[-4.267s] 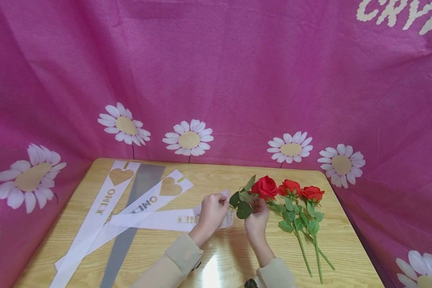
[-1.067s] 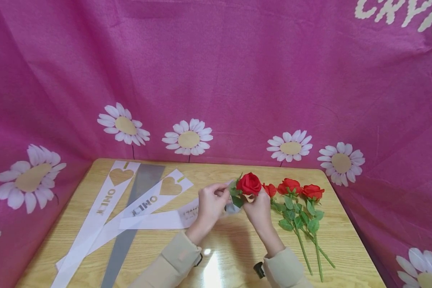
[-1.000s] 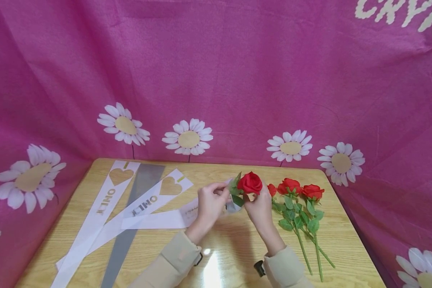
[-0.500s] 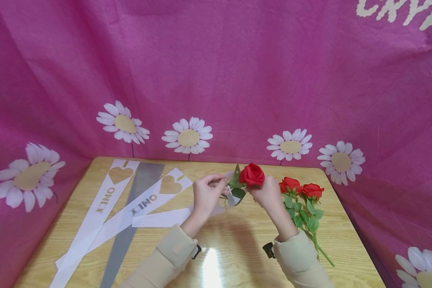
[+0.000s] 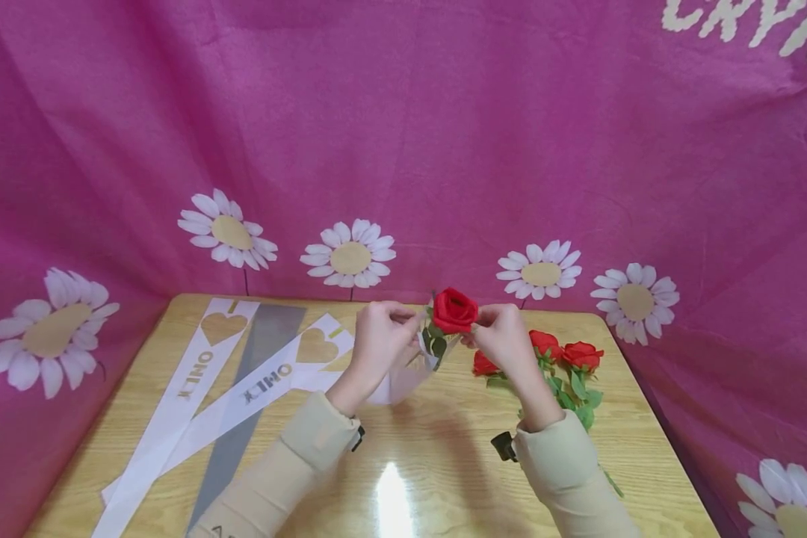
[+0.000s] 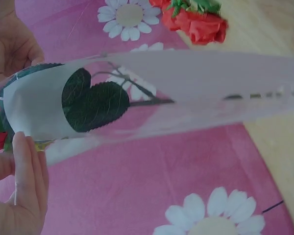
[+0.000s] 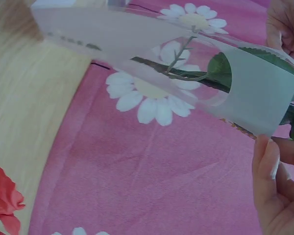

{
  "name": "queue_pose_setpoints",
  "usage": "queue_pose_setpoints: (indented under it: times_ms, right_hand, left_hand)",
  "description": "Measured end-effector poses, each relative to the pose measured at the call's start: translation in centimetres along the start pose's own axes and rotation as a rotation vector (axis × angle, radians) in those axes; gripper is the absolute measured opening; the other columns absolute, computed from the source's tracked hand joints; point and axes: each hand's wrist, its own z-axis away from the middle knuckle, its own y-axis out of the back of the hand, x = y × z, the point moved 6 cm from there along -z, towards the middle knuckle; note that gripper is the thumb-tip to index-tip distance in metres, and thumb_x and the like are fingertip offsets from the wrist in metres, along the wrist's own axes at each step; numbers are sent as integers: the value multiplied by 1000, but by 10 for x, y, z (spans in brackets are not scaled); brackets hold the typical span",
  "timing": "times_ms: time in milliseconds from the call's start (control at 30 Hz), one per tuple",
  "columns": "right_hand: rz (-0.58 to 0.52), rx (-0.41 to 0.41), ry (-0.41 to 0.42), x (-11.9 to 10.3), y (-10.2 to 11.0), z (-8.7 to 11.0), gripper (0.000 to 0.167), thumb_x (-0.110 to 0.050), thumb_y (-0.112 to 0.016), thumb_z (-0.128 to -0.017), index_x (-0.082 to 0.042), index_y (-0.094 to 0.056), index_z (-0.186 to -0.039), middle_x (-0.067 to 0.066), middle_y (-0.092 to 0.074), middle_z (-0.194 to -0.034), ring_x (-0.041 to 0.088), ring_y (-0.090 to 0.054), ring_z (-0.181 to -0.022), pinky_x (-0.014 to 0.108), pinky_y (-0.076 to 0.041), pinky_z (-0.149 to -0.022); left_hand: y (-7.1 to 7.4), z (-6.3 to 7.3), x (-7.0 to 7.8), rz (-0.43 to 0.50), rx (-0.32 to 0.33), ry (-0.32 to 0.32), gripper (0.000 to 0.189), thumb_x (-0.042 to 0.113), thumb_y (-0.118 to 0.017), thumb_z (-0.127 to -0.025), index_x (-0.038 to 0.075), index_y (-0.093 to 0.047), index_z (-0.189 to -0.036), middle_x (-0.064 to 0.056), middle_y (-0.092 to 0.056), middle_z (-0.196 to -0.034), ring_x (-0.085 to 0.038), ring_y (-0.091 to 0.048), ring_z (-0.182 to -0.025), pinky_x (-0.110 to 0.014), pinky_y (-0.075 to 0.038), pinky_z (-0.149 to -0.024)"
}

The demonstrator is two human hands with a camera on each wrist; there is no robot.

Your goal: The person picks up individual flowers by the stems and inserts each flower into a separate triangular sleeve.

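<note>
Red rose point(image 5: 454, 310) in translucent wrapper point(image 6: 34, 107), rim held at two sides

Near edge: beige sleeves point(image 5: 323, 435) reach over the wooden table point(image 5: 350, 489); on the left, two white wrappers point(image 5: 175, 418) lettered ONLY cross each other, a grey strip point(image 5: 269, 336) beneath; on the right, loose red roses point(image 5: 582, 356) lie partly hidden by the right sleeve; middle, raised above the wood: left hand point(image 5: 379, 340) pinches the translucent wrapper's rim at left, right hand point(image 5: 507, 340) pinches it at right; bloom shows between them, leaves and stem inside; far: pink cloth point(image 5: 444, 149) with printed daisies point(image 5: 350, 256).
</note>
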Motion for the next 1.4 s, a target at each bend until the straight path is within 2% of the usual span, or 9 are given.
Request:
queue_pose_setpoints:
  times_ms: [133,300,500,667,800,967,1133,1267,1400]
  right_hand:
    - [-19,-14,-46,-5,3,-4,14,4,-56,-81,12,-66,-85,21,-66,-73,16,-64,-55,27,-54,-54]
    - [5,-24,-71,-6,6,-7,15,-3,-60,-83,11,-67,-85,19,-67,-72,15,-63,-55,27,-54,-54]
    - [142,9,-17,-4,7,-7,15,-6,-61,-80,6,-69,-79,14,-67,-65,15,-64,-55,25,-51,-53]
    - [205,35,25,-5,6,-6,13,-5,-60,-77,4,-70,-76,12,-67,-64,16,-64,-55,23,-48,-51]
    - [226,38,34,-8,5,-6,12,-5,-62,-77,3,-70,-77,12,-67,-65,16,-64,-55,23,-47,-50]
    - [213,22,29,-13,3,-5,14,-5,-63,-78,6,-70,-83,16,-68,-72,18,-66,-58,24,-51,-53]
    - [247,15,33,-16,1,-4,15,-6,-62,-78,4,-70,-85,14,-69,-71,17,-66,-59,27,-52,-57]
    - [268,12,55,-19,-2,-4,13,-5,-62,-77,4,-70,-83,13,-68,-69,17,-66,-57,28,-52,-57]
    - [257,3,65,-22,-4,-4,13,-4,-63,-77,6,-70,-83,17,-68,-75,18,-66,-58,28,-53,-54]
  left_hand:
    - [3,-9,6,-89,-49,-29,8,-1,-63,-74,-4,-70,-75,-11,-67,-65,-14,-63,-50,-21,-51,-50]
    - [2,-14,7,-182,-115,-3,10,-2,-62,-74,-4,-71,-76,-11,-68,-67,-13,-64,-53,-19,-51,-52]
    - [1,-15,3,-263,-156,16,9,-2,-62,-74,-4,-70,-76,-11,-68,-69,-14,-64,-55,-21,-51,-52]
    - [2,-18,3,-334,-162,-5,7,-1,-65,-74,-1,-70,-68,-9,-67,-68,-15,-62,-58,-21,-49,-50]
    - [2,-20,8,-374,-179,-22,10,0,-67,-74,0,-69,-65,-7,-66,-63,-14,-60,-54,-21,-48,-51]
    - [2,-22,16,-403,-209,-6,17,1,-66,-75,3,-67,-59,-3,-62,-56,-14,-60,-52,-22,-48,-54]
    - [2,-23,26,-524,-225,-44,24,0,-66,-72,6,-59,-50,-1,-57,-49,-19,-58,-59,-29,-45,-59]
    - [0,-25,29,-558,-260,-31,19,-4,-65,-70,5,-60,-54,-3,-58,-53,-21,-58,-62,-28,-44,-55]
    - [-1,-26,30,-581,-306,-20,17,-11,-59,-67,3,-60,-56,-7,-60,-55,-25,-62,-62,-24,-44,-46]
